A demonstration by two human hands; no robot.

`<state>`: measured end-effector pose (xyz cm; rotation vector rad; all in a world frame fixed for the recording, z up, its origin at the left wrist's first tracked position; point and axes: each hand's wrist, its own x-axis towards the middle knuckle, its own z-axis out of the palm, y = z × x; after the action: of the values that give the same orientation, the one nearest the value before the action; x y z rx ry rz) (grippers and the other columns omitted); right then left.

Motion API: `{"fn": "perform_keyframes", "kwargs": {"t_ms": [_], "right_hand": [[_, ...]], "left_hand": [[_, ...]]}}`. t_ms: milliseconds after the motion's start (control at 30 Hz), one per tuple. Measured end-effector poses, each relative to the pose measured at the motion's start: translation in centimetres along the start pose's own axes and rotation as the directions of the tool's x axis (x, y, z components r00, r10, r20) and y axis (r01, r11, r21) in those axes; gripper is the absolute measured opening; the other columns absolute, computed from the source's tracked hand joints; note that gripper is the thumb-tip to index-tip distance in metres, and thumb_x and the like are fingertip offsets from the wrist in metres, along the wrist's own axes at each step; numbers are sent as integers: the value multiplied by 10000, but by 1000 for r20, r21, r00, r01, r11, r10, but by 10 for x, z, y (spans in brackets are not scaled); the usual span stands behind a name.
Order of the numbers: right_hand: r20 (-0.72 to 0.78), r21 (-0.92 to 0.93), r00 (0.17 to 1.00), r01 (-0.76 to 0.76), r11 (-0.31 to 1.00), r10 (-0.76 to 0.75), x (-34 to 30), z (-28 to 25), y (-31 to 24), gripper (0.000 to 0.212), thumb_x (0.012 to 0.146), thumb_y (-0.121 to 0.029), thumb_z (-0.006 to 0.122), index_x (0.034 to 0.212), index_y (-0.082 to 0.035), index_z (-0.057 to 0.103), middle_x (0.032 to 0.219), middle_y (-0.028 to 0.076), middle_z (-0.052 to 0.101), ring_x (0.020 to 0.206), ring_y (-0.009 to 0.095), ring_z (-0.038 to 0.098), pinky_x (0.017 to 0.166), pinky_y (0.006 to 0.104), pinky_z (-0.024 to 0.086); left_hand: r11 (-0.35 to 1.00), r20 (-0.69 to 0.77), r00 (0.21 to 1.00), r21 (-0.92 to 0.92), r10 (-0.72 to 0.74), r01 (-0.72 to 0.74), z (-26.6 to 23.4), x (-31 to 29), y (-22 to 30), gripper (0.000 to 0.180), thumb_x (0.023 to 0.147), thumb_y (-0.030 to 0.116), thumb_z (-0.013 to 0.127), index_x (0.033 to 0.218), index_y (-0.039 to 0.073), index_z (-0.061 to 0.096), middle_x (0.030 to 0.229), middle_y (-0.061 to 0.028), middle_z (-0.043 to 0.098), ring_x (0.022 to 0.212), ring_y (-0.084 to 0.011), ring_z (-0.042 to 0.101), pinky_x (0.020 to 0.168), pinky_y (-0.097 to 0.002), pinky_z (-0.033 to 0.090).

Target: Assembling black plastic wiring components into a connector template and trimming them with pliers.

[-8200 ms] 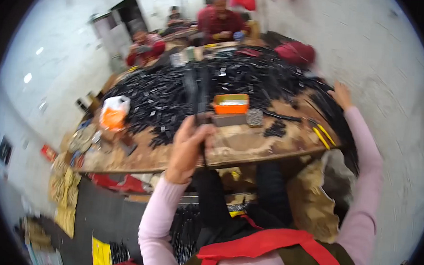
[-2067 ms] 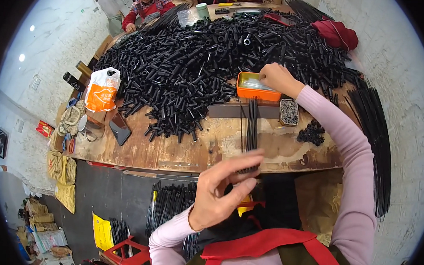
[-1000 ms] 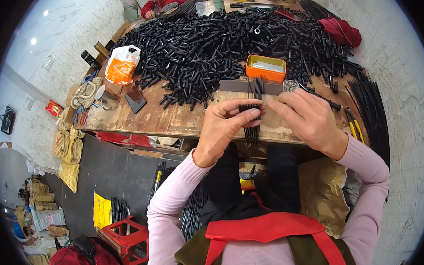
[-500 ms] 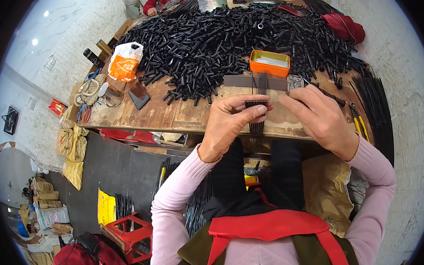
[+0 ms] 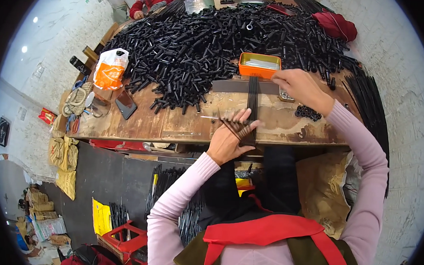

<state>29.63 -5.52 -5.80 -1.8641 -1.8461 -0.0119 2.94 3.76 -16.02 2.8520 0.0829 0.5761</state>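
Observation:
My left hand (image 5: 228,138) is low over the table's near edge, by a bundle of thin black rods (image 5: 253,98) that runs toward the orange tin. Its thumb and fingers look apart but are smeared, and dark blurred strips cross them, so a hold cannot be made out. A thin pale wire (image 5: 208,117) sticks out to the left of these fingers. Farther right, my right hand (image 5: 298,89) is raised beside the orange tin (image 5: 244,69), fingertips pressed together; whatever they pinch is hidden. Below it stands a small box of shiny metal bits (image 5: 285,95).
A big heap of black tubular parts (image 5: 187,49) covers the table's far side. A grey bar (image 5: 229,86) lies crosswise under the rods. Small black rings (image 5: 308,112), a phone (image 5: 126,104) and an orange-white bag (image 5: 111,69) lie around. Another person's hand (image 5: 138,15) shows far left.
My left hand has moved down and left, its fingers spreading from their grip around the black rods. My right hand has moved away from the wire, up toward the tin.

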Motion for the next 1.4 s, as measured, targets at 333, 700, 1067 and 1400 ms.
{"fn": "perform_keyframes", "kwargs": {"t_ms": [333, 700, 1067, 1400], "right_hand": [[98, -242, 991, -66, 968, 92, 106, 74, 90, 178, 843, -124, 598, 923, 9, 686, 839, 226, 665, 810, 405, 650, 715, 472, 518], [72, -216, 991, -91, 972, 109, 106, 67, 94, 146, 832, -87, 584, 897, 8, 674, 850, 229, 665, 823, 405, 650, 725, 463, 525], [26, -74, 999, 47, 996, -46, 57, 71, 55, 189, 887, -76, 530, 999, -16, 669, 942, 173, 678, 913, 362, 642, 786, 421, 520], [92, -178, 996, -3, 984, 19, 55, 73, 44, 199, 851, -61, 524, 1014, -31, 634, 887, 169, 663, 827, 375, 642, 719, 467, 518]], "left_hand": [[998, 87, 996, -65, 6, 0, 2, 14, -1, 765, 790, 419, 735, 1448, 171, 434, 1566, -132, 298, 1447, -297, 290, 1169, -508, 243], [984, 158, 987, 165, 41, -67, 13, 25, -9, 718, 828, 165, 562, 1512, 208, 347, 1580, -108, 280, 1456, -273, 283, 1182, -494, 213], [985, 136, 990, 162, 39, -61, 7, 24, -8, 652, 895, 513, 539, 1493, 317, 367, 1603, -106, 220, 1467, -321, 235, 1179, -531, 202], [969, 146, 989, 240, 30, -64, 5, 22, -7, 664, 858, 300, 599, 1484, 335, 380, 1602, -110, 227, 1464, -346, 239, 1164, -546, 227]]}}
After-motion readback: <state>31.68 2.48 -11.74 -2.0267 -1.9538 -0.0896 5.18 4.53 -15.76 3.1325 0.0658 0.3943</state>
